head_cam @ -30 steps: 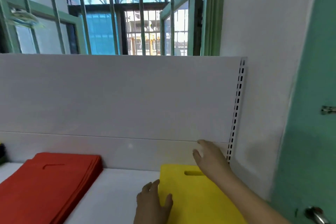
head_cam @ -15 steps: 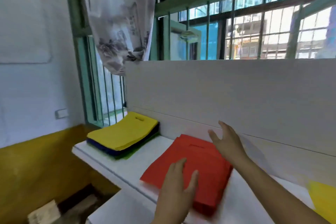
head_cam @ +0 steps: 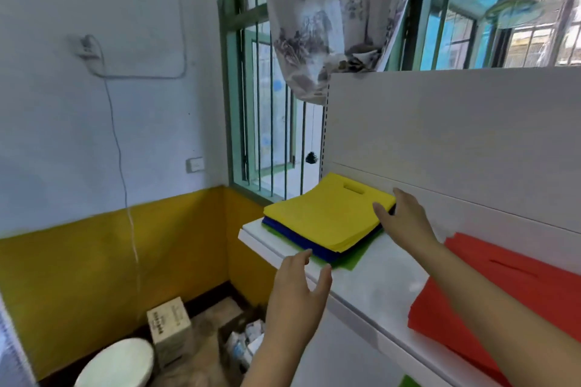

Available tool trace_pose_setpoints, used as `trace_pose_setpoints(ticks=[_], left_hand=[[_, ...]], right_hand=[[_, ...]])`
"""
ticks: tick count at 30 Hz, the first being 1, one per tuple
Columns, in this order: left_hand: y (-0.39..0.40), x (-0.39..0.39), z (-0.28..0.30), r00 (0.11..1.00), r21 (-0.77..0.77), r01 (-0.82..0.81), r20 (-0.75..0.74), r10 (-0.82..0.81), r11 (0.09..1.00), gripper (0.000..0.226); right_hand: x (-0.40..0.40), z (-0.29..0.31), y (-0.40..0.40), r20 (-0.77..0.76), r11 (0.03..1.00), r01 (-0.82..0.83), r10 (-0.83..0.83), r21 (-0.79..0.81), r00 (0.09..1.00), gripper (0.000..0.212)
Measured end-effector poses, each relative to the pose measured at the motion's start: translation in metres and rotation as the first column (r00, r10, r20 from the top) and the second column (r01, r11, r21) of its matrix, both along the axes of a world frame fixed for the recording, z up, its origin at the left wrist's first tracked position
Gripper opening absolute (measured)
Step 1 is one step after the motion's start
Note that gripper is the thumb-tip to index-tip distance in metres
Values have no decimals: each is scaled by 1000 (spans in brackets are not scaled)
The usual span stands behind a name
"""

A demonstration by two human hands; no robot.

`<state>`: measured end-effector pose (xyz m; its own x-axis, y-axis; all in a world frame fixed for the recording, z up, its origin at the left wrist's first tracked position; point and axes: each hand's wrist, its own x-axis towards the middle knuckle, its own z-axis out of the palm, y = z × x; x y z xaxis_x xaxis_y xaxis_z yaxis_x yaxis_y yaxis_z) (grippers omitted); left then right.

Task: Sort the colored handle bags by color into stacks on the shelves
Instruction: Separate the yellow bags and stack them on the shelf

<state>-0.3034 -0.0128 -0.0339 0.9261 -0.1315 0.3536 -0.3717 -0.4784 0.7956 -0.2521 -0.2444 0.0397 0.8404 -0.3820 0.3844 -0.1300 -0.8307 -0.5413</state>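
In the head view, the person is reaching toward a mixed pile at the left end of the white shelf. The pile is lying with yellow bags on top, blue bags under them and a green bag at the bottom, corners peeking out. The right hand is spreading wide, fingers straight, its fingertips just at the pile's right edge; whether it is touching the yellow layer I cannot tell. The left hand is hovering wide and empty just before the shelf's front edge, near the pile's near corner. A sorted red stack is lying further right on the same shelf, apart from the pile.

The step in hand looks like picking up the next yellow bags; the next move is calling for peeling only the yellow layer off without dragging the blue ones along.

A patterned curtain is hanging above the pile, and a cardboard box is sitting on the floor below; neither is blocking the reach.
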Motion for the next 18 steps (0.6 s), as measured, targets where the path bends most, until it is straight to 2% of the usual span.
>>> trace_pose_setpoints(ticks=[6,10,14,16,18], left_hand=[[5,106,-1,998,91,-40,49,35,995,58],[5,177,5,996,184,-70,72,58,980,59],[6,242,1,980,315,-166,162,119,935,68],[2,266,-8,989,388,-138,109,103,911,77],[-3,279,-18,998,466,-56,11,57,883,85]], right_hand=[[100,-18,-13,-146,991,100,-112,-83,983,82],[161,-21,-29,-330,969,182,-230,-170,916,79],[196,-29,-31,-419,932,246,-342,-268,841,86],[201,-47,-29,-461,890,241,-414,-387,785,92],[200,-59,-29,-439,833,221,-470,-507,766,90]])
